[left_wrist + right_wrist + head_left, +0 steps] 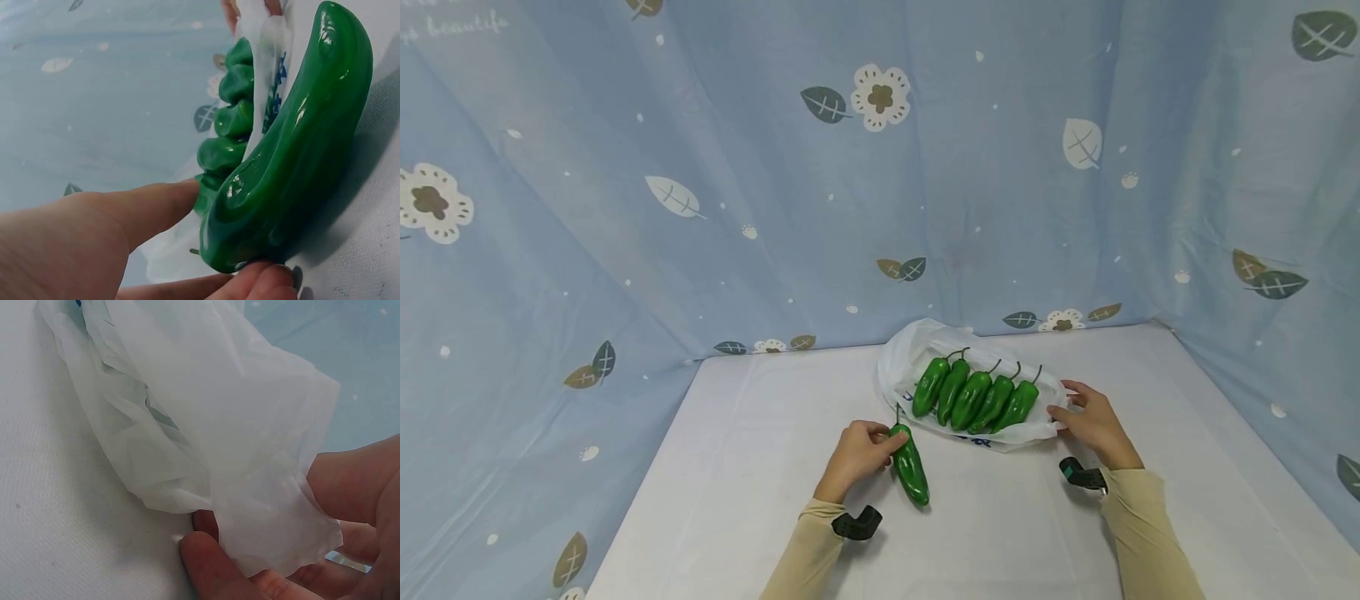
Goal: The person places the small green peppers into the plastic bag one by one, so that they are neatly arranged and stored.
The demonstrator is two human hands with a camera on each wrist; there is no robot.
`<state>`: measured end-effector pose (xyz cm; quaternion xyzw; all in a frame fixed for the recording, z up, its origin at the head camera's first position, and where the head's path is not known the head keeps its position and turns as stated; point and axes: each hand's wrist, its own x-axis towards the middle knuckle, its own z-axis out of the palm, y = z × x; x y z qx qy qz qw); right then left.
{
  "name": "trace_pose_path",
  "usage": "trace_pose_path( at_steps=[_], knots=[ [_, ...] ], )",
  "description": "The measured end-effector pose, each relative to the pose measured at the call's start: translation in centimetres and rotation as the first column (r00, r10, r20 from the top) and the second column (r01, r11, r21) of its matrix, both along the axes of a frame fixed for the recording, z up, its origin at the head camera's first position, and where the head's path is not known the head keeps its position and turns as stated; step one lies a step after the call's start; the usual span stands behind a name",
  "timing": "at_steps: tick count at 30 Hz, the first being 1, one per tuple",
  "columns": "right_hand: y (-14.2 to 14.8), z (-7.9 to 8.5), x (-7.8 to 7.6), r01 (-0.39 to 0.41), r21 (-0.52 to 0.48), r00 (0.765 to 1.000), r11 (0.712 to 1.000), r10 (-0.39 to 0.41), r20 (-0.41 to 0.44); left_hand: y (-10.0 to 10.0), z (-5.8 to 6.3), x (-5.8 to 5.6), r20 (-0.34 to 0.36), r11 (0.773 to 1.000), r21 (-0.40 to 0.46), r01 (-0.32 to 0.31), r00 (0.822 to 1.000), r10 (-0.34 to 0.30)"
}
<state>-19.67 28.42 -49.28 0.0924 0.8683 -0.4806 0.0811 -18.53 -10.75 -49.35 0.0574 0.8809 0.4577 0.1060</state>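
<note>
My left hand (857, 454) pinches a glossy green chili pepper (912, 473) near its stem end, the tip pointing toward me. In the left wrist view this pepper (306, 131) fills the right side, thumb and fingers at its stem end. Just beyond lies a white plastic bag (897, 358), its mouth spread wide. Several green peppers (973, 402) lie side by side in it, stems away from me. At the bag's right end, my right hand (1097, 423) holds its edge; the right wrist view shows the crumpled plastic (262, 512) between thumb and fingers.
A white cloth (760, 467) covers the table. Behind and along both sides hangs a blue curtain (775, 167) with leaf and flower prints; the bag lies close to its back part. Black wrist devices (857, 523) sit at both sleeves.
</note>
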Motion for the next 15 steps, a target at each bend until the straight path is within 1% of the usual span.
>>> trace_pose_path(
  at_steps=[5,8,15],
  knots=[
    [0.01,0.12,0.1,-0.003,-0.008,1.0,1.0,0.003,0.002,0.22,0.22,0.17,0.022,1.0,-0.005,0.011,1.0,-0.011],
    [0.02,0.16,0.12,-0.005,-0.005,1.0,1.0,0.005,0.006,0.28,0.4,0.28,0.022,1.0,-0.008,0.019,1.0,-0.019],
    [-0.04,0.29,0.04,-0.007,0.012,1.0,1.0,0.007,0.024,0.3,0.73,0.46,0.009,0.998,-0.049,0.031,0.999,-0.03]
  ],
)
